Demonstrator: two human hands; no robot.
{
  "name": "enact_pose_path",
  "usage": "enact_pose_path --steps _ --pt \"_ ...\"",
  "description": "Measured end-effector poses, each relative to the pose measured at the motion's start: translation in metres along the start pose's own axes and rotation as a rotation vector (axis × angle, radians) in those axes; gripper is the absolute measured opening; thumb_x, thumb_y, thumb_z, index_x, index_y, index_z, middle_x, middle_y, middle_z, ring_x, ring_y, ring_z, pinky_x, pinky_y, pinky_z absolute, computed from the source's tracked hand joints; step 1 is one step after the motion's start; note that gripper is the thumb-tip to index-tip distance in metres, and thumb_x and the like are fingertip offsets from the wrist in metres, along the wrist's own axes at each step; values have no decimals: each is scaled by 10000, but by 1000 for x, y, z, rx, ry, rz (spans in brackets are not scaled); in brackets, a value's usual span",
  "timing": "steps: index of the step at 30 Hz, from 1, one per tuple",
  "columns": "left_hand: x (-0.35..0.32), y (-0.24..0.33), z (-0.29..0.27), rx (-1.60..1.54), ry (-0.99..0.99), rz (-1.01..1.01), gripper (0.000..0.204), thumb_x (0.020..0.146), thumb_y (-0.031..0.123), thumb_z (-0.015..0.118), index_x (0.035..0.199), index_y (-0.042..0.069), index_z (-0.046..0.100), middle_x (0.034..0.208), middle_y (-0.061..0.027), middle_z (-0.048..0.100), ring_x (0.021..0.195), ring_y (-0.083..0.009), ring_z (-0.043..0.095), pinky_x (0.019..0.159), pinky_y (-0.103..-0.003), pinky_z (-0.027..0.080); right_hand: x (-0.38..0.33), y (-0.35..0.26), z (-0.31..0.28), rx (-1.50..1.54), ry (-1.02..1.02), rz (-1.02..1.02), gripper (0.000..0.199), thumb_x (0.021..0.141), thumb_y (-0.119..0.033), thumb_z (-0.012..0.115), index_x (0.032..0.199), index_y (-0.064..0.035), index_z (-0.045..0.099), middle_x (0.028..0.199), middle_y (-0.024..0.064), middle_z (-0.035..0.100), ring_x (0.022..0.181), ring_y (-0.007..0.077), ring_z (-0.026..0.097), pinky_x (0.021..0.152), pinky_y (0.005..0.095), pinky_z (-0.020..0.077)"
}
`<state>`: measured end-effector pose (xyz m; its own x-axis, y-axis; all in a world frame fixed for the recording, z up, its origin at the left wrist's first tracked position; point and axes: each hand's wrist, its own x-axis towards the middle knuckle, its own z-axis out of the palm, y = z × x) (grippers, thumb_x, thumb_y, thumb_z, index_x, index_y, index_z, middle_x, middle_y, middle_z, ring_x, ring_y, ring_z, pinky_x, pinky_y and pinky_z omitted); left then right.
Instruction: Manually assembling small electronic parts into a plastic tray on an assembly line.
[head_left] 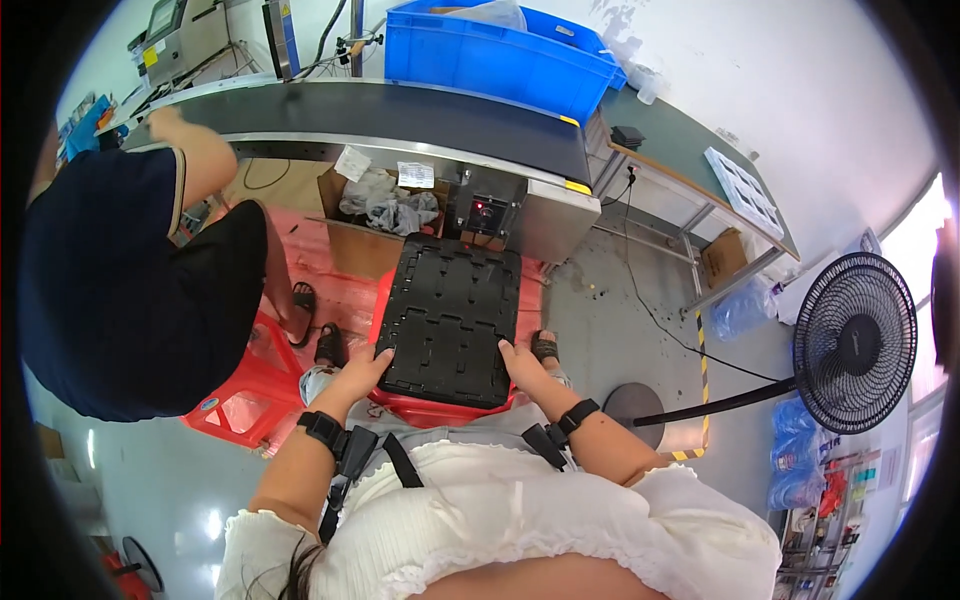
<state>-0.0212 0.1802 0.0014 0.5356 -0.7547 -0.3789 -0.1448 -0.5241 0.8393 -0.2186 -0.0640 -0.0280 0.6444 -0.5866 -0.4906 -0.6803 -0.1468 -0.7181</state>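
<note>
Both hands, left (362, 368) and right (520, 362), pinching the black tray stack's (452, 320) near corners; apparently unsupported, its far edge could tip.

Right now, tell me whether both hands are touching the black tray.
Touching. The head view shows the left hand on the black tray's near-left corner and the right hand against its near-right edge.

At upper centre we see a blue plastic crate (500, 55) above a conveyor belt (380, 115); a black standing fan (853, 342) at right, a seated co-worker (120, 270) at left.
</note>
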Motion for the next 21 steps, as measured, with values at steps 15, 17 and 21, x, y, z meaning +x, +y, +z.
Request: enact_pose_path --steps 15,17,21 --pt "-52 -29 24 -107 -205 9 625 927 402 533 1310 -76 407 1223 -201 555 1151 -268 524 987 -339 393 -60 -1 -8 124 17 -220 645 960 -480 360 1133 115 541 1066 283 605 1023 381 579 928 394 406" --pt "-62 3 7 -250 -295 -98 696 865 457 625 1303 -52 444 1218 -183 559 1095 -233 549 926 -311 435 -70 -3 -9 196 2 -219 653 959 -485 368 1171 113 522 1088 249 610 999 350 592 916 385 414" --pt "-51 -9 -4 -143 -272 -162 738 822 496 659 1304 -28 464 1154 -131 598 991 -197 588 819 -291 475 -74 9 -15 67 -99 -122 700 947 -532 383 1226 100 494 1126 208 598 1008 271 588 880 335 454"
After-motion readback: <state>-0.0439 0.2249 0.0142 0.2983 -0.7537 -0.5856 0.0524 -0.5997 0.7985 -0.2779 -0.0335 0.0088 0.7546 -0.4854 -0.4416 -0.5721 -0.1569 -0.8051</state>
